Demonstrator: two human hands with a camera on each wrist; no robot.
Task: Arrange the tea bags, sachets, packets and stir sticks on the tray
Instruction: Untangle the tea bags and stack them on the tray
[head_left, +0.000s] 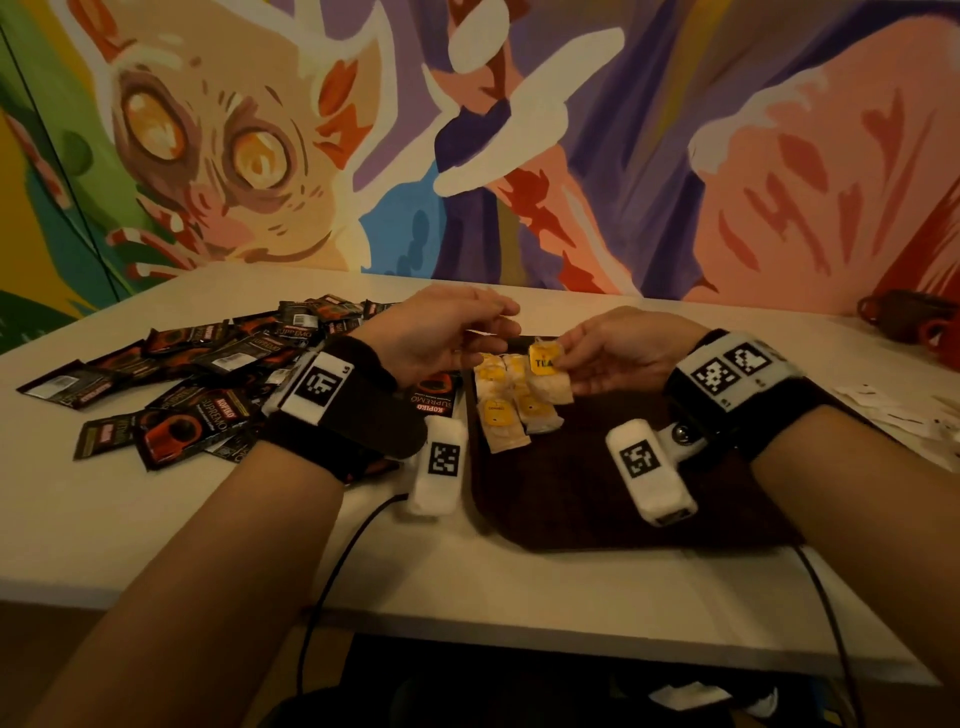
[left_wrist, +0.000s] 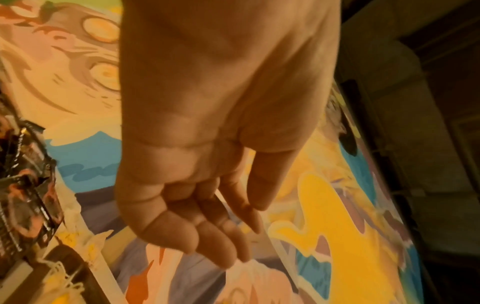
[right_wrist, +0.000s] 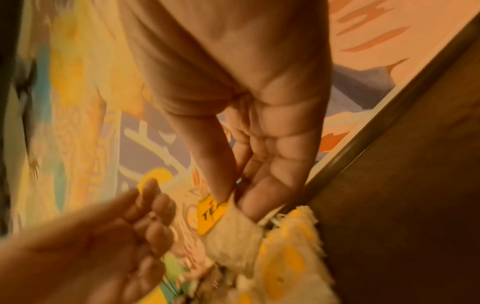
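Observation:
My right hand (head_left: 563, 364) pinches a tea bag (head_left: 551, 391) by its yellow "TEA" tag (head_left: 543, 361), just above the far left corner of the dark brown tray (head_left: 597, 499). Several more tea bags (head_left: 506, 410) lie side by side in that corner. In the right wrist view, thumb and forefinger (right_wrist: 231, 199) close on the tag (right_wrist: 210, 216), and the bag (right_wrist: 233, 236) hangs below. My left hand (head_left: 498, 327) hovers just left of it, fingers loosely curled, with nothing plainly held (left_wrist: 226, 226).
A heap of black-and-red coffee sachets (head_left: 208, 374) covers the white table to the left; one sachet (head_left: 436, 400) lies against the tray's left edge. White paper packets (head_left: 893, 410) lie to the right. Brown mugs (head_left: 904, 317) stand at the far right by the mural wall.

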